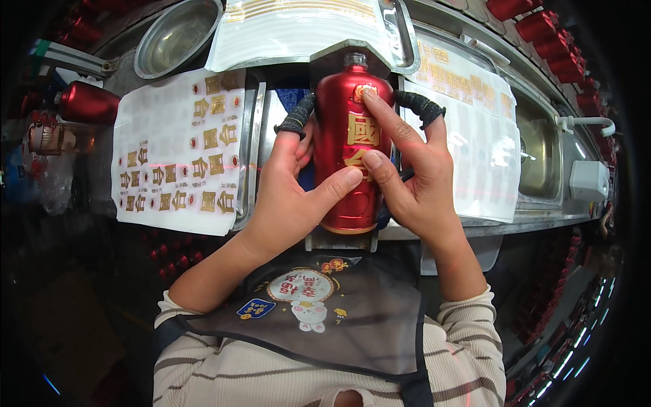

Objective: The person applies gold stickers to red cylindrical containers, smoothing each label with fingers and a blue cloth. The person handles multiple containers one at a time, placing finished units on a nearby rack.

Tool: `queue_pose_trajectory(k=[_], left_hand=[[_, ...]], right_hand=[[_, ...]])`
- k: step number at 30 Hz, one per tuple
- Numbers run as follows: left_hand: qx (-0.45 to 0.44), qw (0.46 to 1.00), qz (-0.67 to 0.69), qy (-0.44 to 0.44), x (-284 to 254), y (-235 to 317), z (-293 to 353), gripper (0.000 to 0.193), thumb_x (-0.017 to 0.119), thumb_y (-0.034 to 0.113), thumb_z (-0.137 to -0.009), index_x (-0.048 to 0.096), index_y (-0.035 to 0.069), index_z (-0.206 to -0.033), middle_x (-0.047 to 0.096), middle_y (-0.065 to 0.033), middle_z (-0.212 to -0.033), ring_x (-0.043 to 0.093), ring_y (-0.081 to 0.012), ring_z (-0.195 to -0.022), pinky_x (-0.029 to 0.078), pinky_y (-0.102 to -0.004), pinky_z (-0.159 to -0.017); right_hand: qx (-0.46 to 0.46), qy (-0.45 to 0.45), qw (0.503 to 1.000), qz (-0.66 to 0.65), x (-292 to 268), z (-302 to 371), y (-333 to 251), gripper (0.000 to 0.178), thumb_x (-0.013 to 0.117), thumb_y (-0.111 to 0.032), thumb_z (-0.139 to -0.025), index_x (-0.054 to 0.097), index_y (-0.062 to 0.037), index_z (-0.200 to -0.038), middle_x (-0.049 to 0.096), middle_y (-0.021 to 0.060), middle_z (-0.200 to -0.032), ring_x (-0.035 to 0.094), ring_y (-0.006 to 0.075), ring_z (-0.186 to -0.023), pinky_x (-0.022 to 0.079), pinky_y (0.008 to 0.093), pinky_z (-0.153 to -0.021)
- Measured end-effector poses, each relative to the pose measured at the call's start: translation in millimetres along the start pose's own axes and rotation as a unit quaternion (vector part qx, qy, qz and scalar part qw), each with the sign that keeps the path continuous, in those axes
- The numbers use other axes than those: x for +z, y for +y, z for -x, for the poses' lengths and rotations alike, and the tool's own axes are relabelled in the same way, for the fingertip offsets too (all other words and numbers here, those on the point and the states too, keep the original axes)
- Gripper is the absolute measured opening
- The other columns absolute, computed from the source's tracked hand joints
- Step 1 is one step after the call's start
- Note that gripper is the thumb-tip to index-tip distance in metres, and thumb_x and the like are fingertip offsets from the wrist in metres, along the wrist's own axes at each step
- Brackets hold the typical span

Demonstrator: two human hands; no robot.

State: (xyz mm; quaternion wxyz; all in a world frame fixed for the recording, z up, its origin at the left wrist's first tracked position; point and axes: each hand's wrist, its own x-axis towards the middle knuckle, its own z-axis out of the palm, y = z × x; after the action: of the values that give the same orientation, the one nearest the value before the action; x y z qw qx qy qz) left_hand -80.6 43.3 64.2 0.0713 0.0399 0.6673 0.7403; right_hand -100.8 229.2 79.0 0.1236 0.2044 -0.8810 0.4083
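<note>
A shiny red bottle with a dark neck lies in front of me, its neck pointing away. Gold characters and a small red-and-gold emblem run down its front. My left hand grips the bottle's left side, thumb across the lower front. With my right hand, I press the index fingertip on the emblem and the thumb on the lower gold character. On each hand one finger wears a black wrapped cover; the right one reaches the bottle's right edge. A metal support shows under the bottle's base.
On the left lies a white sheet of gold decals, beside another red bottle and a metal bowl. More decal sheets lie right and at the back. Far right are a sink, a white faucet and a white container.
</note>
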Motion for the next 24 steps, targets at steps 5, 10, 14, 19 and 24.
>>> queue_pose_trajectory(k=[5, 10, 14, 19, 24], left_hand=[[-0.020, 1.000, 0.005, 0.000, -1.6, 0.1, 0.3, 0.061, 0.078, 0.019, -0.086, 0.040, -0.006, -0.127, 0.053, -0.0218, -0.133, 0.052, -0.0239, -0.127, 0.038, -0.0386, -0.109], [-0.008, 1.000, 0.011, 0.003, -0.4, -0.6, 1.0, 0.059, 0.078, 0.017, -0.085, 0.040, -0.005, -0.125, 0.053, -0.0219, -0.132, 0.053, -0.0238, -0.126, 0.039, -0.0386, -0.108], [0.005, 1.000, 0.002, -0.003, -0.5, 0.1, 0.2, 0.058, 0.078, 0.015, -0.085, 0.040, -0.006, -0.124, 0.054, -0.0226, -0.132, 0.053, -0.0238, -0.126, 0.041, -0.0376, -0.107], [0.017, 1.000, 0.003, -0.001, 1.2, 3.8, -0.4, 0.054, 0.078, 0.013, -0.086, 0.041, -0.006, -0.121, 0.054, -0.0227, -0.131, 0.054, -0.0235, -0.124, 0.043, -0.0367, -0.105], [-0.005, 1.000, 0.005, 0.006, 3.3, 7.1, -2.5, 0.054, 0.080, 0.016, -0.084, 0.043, -0.004, -0.118, 0.058, -0.0206, -0.126, 0.058, -0.0215, -0.118, 0.046, -0.0355, -0.101]], right_hand=[[0.019, -0.002, 1.000, -0.001, 0.9, -2.0, -2.8, 0.053, 0.074, -0.025, -0.084, 0.062, -0.0185, -0.135, 0.066, 0.0176, -0.118, 0.055, 0.0329, -0.100, 0.049, 0.0367, -0.088], [-0.016, 0.016, 1.000, -0.002, 2.3, -1.7, 2.9, 0.053, 0.074, -0.025, -0.084, 0.062, -0.0182, -0.135, 0.067, 0.0171, -0.118, 0.054, 0.0327, -0.098, 0.049, 0.0366, -0.087], [0.009, 0.008, 1.000, -0.020, 0.8, -1.4, -0.8, 0.054, 0.074, -0.025, -0.083, 0.062, -0.0179, -0.135, 0.066, 0.0172, -0.119, 0.054, 0.0328, -0.099, 0.048, 0.0370, -0.088], [-0.005, 0.007, 1.000, -0.007, -0.1, -1.5, 0.6, 0.054, 0.074, -0.025, -0.084, 0.062, -0.0180, -0.136, 0.067, 0.0168, -0.118, 0.054, 0.0318, -0.098, 0.048, 0.0367, -0.088], [0.054, -0.007, 0.998, -0.044, -3.3, -1.9, -4.6, 0.053, 0.073, -0.024, -0.084, 0.062, -0.0165, -0.136, 0.066, 0.0173, -0.121, 0.054, 0.0321, -0.103, 0.048, 0.0374, -0.092]])
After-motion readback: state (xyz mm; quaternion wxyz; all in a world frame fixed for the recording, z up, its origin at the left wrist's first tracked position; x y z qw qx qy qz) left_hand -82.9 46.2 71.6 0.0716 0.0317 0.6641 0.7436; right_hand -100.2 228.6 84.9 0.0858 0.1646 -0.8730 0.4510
